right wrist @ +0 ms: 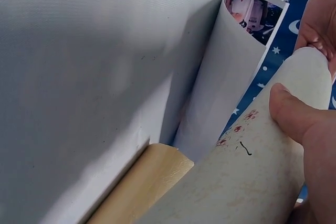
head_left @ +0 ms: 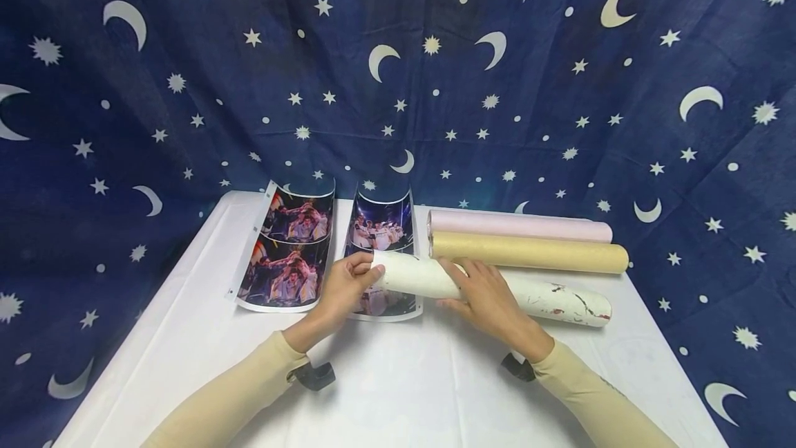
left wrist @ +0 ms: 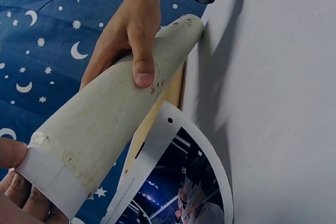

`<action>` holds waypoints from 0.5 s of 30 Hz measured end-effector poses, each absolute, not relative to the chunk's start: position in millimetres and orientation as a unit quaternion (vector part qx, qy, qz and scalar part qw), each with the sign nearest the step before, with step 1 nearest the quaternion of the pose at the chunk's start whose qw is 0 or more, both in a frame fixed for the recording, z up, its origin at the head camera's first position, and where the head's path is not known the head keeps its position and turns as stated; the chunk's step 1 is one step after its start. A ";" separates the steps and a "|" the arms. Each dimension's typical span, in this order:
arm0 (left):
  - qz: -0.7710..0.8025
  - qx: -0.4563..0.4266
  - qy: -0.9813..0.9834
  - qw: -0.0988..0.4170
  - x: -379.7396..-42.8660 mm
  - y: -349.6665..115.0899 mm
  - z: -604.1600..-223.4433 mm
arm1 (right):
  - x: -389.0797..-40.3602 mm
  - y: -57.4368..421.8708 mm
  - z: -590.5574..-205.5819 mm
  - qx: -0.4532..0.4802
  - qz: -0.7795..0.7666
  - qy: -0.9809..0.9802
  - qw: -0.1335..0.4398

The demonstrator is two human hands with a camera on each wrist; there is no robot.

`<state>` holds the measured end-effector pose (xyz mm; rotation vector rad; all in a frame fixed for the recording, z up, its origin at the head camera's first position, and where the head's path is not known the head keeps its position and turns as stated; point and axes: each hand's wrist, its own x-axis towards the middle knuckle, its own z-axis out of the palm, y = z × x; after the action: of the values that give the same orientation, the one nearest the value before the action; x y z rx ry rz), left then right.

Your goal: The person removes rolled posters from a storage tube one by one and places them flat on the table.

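Observation:
A cream-white paper roll with dark and reddish marks is held by both hands, slanting slightly over the front of the second poster. My left hand pinches the roll's left end, where a plain white strip shows in the left wrist view. My right hand grips the roll around its middle, thumb on the near side and fingers over the top. The right wrist view shows that thumb lying along the roll. The inside of the roll is hidden.
Two curled glossy photo posters, a left one and a middle one, lie on the white table. Behind the held roll lie a yellow roll and a pink roll. A blue star-and-moon cloth hangs behind.

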<state>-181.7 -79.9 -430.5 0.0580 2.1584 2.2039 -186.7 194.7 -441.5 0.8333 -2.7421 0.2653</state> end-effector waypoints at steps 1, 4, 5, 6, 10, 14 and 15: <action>0.711 0.019 0.703 0.026 -181.4 -81.2 -430.0 | -186.8 195.2 -441.1 0.287 0.092 -0.945 0.131; 0.701 0.018 0.713 0.020 -180.8 -85.8 -428.5 | -187.4 196.6 -440.5 0.288 0.094 -0.944 0.130; 0.697 0.018 0.717 0.018 -180.5 -87.4 -427.8 | -187.7 197.1 -440.2 0.289 0.095 -0.944 0.131; 0.692 0.020 0.721 0.016 -180.3 -88.8 -427.3 | -188.0 197.5 -440.1 0.289 0.095 -0.943 0.132; 0.687 0.020 0.727 0.013 -181.0 -93.7 -426.6 | -189.5 198.8 -439.7 0.293 0.097 -0.941 0.138; 0.690 0.016 0.724 0.015 -181.0 -97.0 -426.3 | -190.1 199.3 -439.0 0.299 0.098 -0.938 0.143; 0.689 0.013 0.725 0.015 -180.6 -97.8 -425.9 | -190.0 199.4 -438.6 0.301 0.098 -0.938 0.144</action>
<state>-180.6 -97.8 -425.9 0.0417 2.2546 2.1427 -190.0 199.4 -438.6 0.8663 -2.7026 0.2835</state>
